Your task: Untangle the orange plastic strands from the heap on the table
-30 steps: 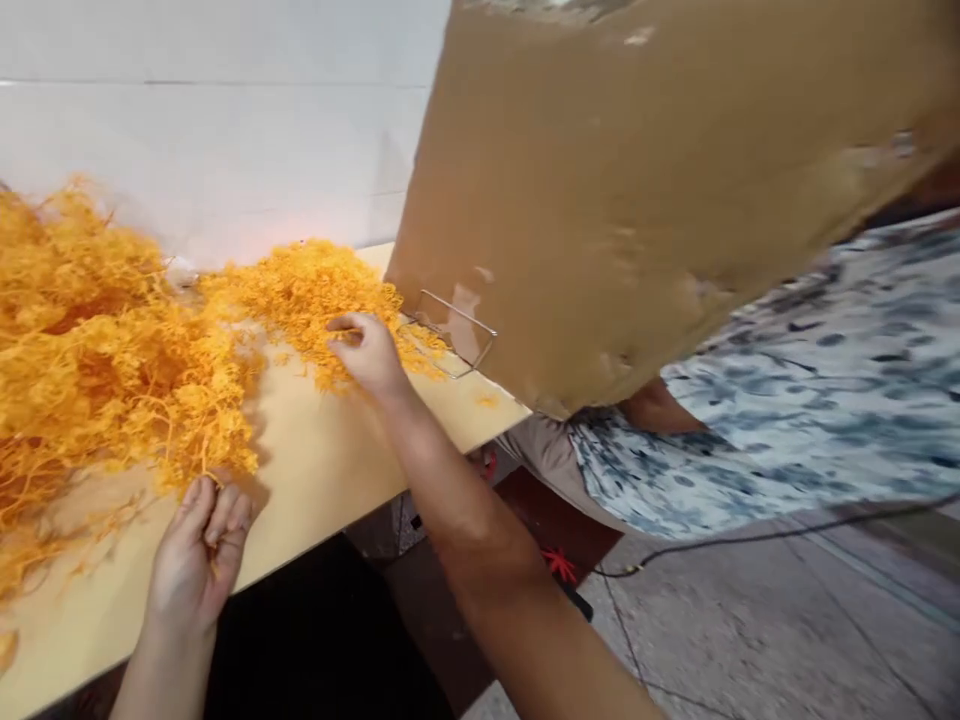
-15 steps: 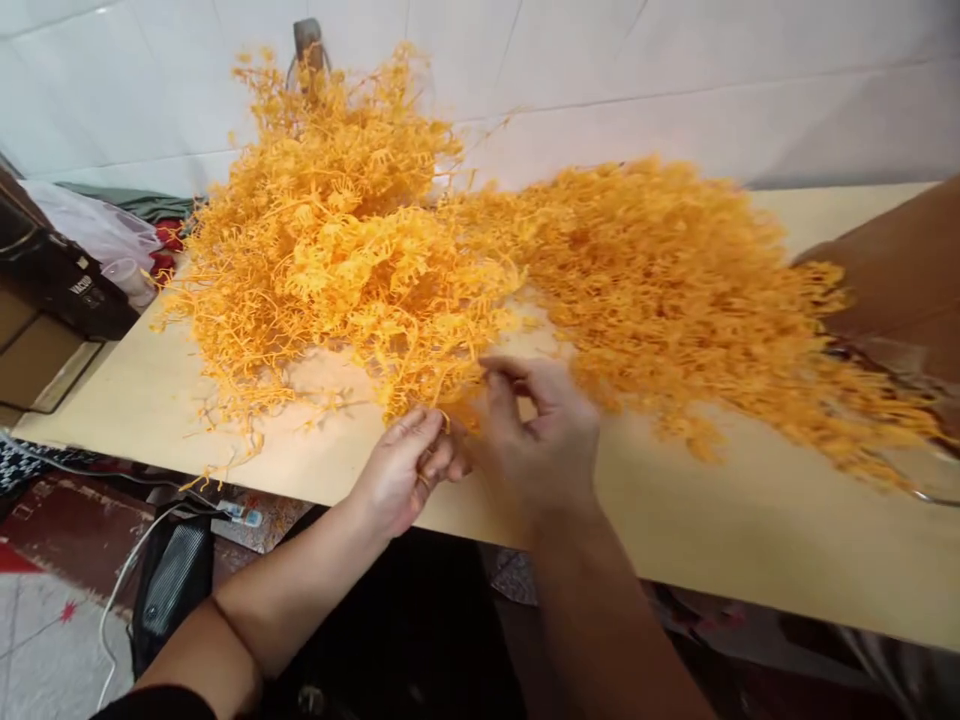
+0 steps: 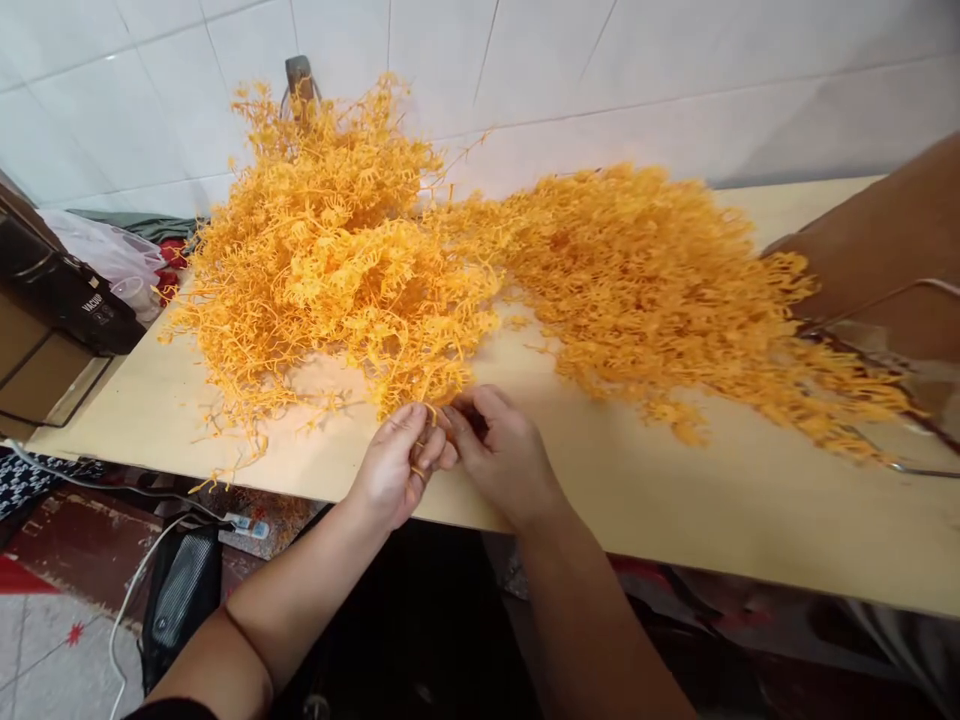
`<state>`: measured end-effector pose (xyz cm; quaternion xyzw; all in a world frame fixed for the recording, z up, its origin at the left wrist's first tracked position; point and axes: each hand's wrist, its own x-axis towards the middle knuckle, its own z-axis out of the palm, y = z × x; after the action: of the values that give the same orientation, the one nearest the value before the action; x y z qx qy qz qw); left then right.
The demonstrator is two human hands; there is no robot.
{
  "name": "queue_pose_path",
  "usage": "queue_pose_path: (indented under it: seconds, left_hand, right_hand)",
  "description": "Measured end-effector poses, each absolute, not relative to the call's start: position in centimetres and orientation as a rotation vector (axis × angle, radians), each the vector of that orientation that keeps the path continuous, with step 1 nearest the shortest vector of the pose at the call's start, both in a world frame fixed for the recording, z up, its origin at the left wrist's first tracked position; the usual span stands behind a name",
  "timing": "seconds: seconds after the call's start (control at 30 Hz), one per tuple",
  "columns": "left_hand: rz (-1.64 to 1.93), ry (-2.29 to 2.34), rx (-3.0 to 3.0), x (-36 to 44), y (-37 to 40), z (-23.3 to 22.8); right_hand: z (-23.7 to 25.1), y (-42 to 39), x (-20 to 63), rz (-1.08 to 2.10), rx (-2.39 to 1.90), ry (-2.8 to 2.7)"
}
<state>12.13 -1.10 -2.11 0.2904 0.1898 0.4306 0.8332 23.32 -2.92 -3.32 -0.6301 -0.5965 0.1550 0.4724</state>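
Head camera, looking down at a pale tabletop (image 3: pixel 750 520) against a tiled wall (image 3: pixel 675 60). At far left sits a black case (image 3: pixel 67 290) with white lettering, and beside it a crumpled clear plastic bag (image 3: pixel 105 245). Next comes the taller of 2 heaps of frizzy orange plastic sprigs, the left heap (image 3: pixel 330 260), spreading toward the near edge. Just in front of it, the left hand (image 3: pixel 397 460) pinches a thin orange strand (image 3: pixel 433 410) between thumb and forefinger, other fingers curled. Touching or nearly touching it, the right hand (image 3: pixel 495 450) has its fingers bent and drawn narrow; whether they grip anything, I cannot tell. Further right lies the flatter right heap (image 3: pixel 630 290), reaching toward a brown panel (image 3: pixel 892 220).
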Motion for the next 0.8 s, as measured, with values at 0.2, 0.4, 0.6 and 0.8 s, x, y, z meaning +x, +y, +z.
queue_pose_path:
  seconds: [0.2, 0.4, 0.6, 0.8]
  left_hand:
    - [0.846, 0.503, 0.771, 11.7, -1.4, -1.8]
    - [0.797, 0.556, 0.962, 11.1, -2.0, -1.2]
    - [0.727, 0.810, 1.596, 6.1, -3.3, 2.6]
    - [1.135, 0.710, 1.280, 4.0, -6.0, 7.4]
  right_hand:
    - [-3.5, -3.1, 23.5, 0.468, -1.543, -1.443]
    - [-3.4, -3.2, 23.7, 0.486, -1.505, -1.460]
    - [-3.2, -3.2, 23.8, 0.486, -1.461, -1.477]
    - [-3.6, -3.0, 23.8, 0.481, -1.453, -1.484]
